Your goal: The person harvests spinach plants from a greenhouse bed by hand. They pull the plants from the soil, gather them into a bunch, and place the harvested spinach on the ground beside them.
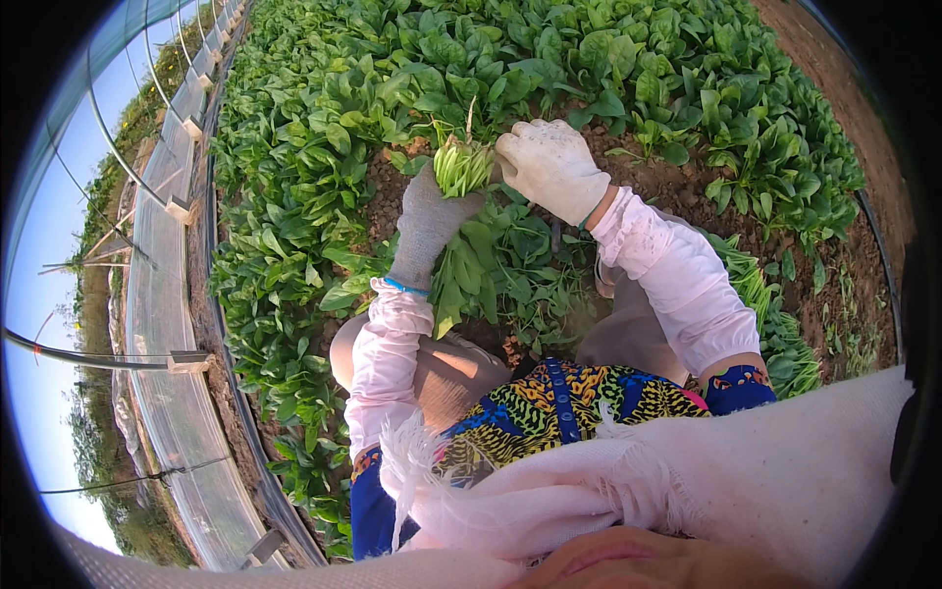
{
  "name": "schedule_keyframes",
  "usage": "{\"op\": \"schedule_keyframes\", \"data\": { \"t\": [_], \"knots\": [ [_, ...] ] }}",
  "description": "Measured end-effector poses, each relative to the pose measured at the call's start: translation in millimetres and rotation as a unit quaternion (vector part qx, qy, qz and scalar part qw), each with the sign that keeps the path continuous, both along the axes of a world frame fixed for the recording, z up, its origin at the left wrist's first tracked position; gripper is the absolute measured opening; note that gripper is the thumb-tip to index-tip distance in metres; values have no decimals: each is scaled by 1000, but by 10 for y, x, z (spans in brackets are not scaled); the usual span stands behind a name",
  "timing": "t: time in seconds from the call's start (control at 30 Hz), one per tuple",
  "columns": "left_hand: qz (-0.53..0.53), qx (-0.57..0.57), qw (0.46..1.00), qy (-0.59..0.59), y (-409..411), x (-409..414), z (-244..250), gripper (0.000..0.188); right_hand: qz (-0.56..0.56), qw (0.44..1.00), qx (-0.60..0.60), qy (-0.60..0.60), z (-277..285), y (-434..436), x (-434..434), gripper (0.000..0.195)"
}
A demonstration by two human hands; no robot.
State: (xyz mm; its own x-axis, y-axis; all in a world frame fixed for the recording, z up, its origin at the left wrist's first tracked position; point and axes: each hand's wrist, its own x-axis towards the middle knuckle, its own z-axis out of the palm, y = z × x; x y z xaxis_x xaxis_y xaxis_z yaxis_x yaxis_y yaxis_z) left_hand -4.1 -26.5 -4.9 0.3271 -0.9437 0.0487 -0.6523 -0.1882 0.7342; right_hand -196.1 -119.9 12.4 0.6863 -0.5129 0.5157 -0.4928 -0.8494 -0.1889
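My left hand (434,213), in a grey knitted glove with a blue cuff edge, grips a bunch of leafy greens that look like spinach. The pale cut stem ends (462,168) point up and away from me, and the leaves (467,269) hang below the fist. One longer stalk with a thin root (469,121) sticks up above the other stems. Close to the right side of the bunch is my right hand (552,166), in a soil-marked white glove. Its fingers are curled, and their tips are hidden, so whether they pinch anything is unclear.
Dense rows of the same greens (441,55) grow ahead and to the left. Picked bunches (780,324) lie on the soil at my right, and loose leaves (537,272) lie between my knees. Along the left runs a plastic-film side wall (158,294) with hoops. A black hose (883,250) borders the right.
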Motion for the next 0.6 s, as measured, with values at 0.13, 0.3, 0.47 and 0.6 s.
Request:
{"op": "schedule_keyframes", "data": {
  "t": [0.13, 0.3, 0.47, 0.6],
  "knots": [
    [-1, 29, 1000, 1, 9, -132, 74, 58, -27, 962, 83, -258, -26, -77, 74, 11],
    [31, 25, 999, -21, 44, -94, 7, 61, 103, 909, 236, -327, 136, -149, -108, 24],
    [72, 16, 989, -125, 36, -134, 12, 66, 44, 963, 200, -176, 3, 113, 60, 36],
    [86, 12, 984, -154, -12, -183, -35, 67, 41, 976, 159, -141, -76, 117, 135, 33]
  ]
}}
